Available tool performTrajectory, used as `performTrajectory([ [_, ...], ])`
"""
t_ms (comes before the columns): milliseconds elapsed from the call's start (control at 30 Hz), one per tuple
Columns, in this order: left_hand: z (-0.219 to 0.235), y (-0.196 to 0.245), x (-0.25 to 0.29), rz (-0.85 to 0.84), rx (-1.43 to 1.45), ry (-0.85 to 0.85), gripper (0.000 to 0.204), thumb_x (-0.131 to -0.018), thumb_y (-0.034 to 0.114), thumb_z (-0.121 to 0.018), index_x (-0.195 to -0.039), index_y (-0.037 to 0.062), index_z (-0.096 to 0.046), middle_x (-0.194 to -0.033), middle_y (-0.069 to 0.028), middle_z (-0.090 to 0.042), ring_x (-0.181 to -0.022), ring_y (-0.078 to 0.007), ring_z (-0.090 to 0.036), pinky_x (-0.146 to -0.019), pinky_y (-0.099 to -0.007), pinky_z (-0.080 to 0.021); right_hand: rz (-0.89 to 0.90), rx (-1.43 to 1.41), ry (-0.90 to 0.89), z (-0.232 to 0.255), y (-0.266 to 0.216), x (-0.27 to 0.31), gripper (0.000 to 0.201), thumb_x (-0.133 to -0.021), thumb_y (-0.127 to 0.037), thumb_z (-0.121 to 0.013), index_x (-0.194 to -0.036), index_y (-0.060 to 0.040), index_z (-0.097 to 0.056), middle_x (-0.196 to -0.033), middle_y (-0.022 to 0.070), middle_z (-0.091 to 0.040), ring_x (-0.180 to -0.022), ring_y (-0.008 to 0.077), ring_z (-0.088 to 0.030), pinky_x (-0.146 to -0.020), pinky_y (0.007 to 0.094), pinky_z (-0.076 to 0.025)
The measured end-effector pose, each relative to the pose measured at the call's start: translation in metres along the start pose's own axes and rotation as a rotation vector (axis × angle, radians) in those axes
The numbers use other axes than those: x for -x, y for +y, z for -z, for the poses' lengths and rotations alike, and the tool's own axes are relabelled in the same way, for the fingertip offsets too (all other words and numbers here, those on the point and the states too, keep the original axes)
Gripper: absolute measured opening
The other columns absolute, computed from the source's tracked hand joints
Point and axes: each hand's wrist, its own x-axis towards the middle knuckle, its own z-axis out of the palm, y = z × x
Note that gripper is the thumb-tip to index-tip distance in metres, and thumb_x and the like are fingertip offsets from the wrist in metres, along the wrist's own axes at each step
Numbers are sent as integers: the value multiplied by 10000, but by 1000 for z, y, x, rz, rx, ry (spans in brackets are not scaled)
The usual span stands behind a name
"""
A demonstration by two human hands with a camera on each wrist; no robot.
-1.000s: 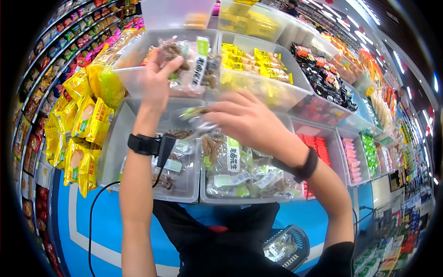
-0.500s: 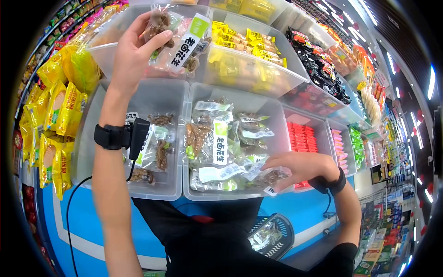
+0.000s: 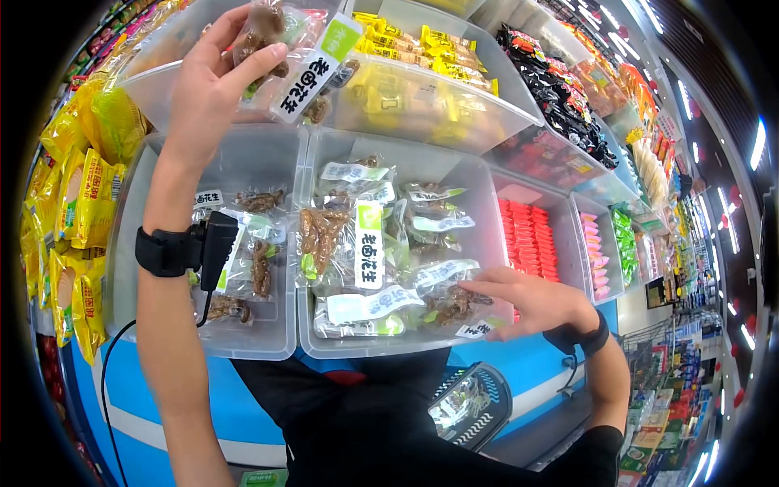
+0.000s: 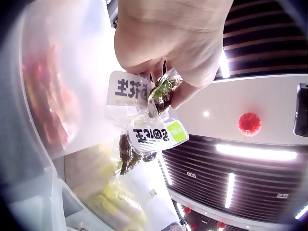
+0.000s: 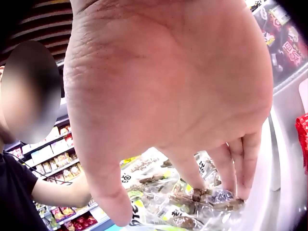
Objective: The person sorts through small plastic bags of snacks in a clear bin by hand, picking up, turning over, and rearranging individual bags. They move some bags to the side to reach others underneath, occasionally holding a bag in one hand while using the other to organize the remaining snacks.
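My left hand [image 3: 213, 85] grips clear packets of brown peanuts [image 3: 312, 81] with white-and-green labels, raised over the back-left bin. In the left wrist view, thumb and fingers pinch the upper part of these packets [image 4: 156, 136], and the rest dangles below. My right hand [image 3: 540, 302] is at the front-right corner of the near right bin [image 3: 389, 351]. Its fingers reach down to a peanut packet [image 3: 458, 307] there; in the right wrist view they look fairly straight, thumb apart, over packets [image 5: 183, 207]. More such packets [image 3: 260, 268] lie in the near left bin [image 3: 182, 351].
Yellow snack bags [image 3: 77, 300] hang at the left. Behind are bins of yellow-wrapped bars [image 3: 458, 53] and black packets [image 3: 560, 105]; red packets [image 3: 527, 243] lie to the right. A dark basket [image 3: 487, 398] with clear packets stands on the floor. A cable [image 3: 105, 406] trails from my left wrist.
My right hand brought a packet from near the left hand down to the front right of the near right bin, and its fingers have since straightened. The left hand kept its packets.
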Motion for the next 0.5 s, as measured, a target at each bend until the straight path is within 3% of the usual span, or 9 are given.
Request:
performTrajectory([
  [33, 0, -3, 0, -69, -31, 0, 456, -932, 125, -668, -1353, 9, -534, -1225, -54, -617, -1077, -127, -605, -961, -277, -457, -59, -24, -42, -1, 1, -1, 631, -839, -283, -719, -1390, -59, -510, -1118, 182, -598, -1002, 368, -614, -886, 446, -509],
  [100, 1, -4, 0, -47, -23, -25, 459, -933, 124, -667, -1354, 3, -531, -1235, -55, -614, -1097, -129, -595, -975, -280, -447, -119, -47, -81, -6, 2, -5, 648, -830, -302, -731, -1380, -43, -508, -1154, 188, -585, -1025, 371, -608, -904, 447, -500],
  [267, 0, -8, 1, -44, -37, -43, 461, -938, 120, -660, -1362, -1, -524, -1256, -59, -609, -1137, -134, -578, -994, -283, -435, -283, 19, -50, -23, 0, -16, 532, -828, -312, -730, -1282, -92, -559, -1080, 173, -588, -929, 372, -639, -793, 450, -533],
  [300, -1, -8, 1, -57, -35, -34, 462, -939, 118, -659, -1364, -3, -523, -1261, -60, -608, -1142, -136, -578, -997, -284, -434, -279, 79, -56, -19, -3, -18, 512, -829, -307, -728, -1276, -119, -565, -1031, 157, -583, -878, 366, -645, -736, 448, -540],
  [500, 2, -10, 0, -60, -47, -54, 483, -938, 119, -667, -1373, -17, -508, -1289, -68, -596, -1160, -144, -575, -996, -286, -442, -236, 195, -29, -16, -7, -14, 432, -822, -266, -733, -1200, -111, -593, -1012, 133, -579, -869, 349, -643, -724, 441, -536],
])
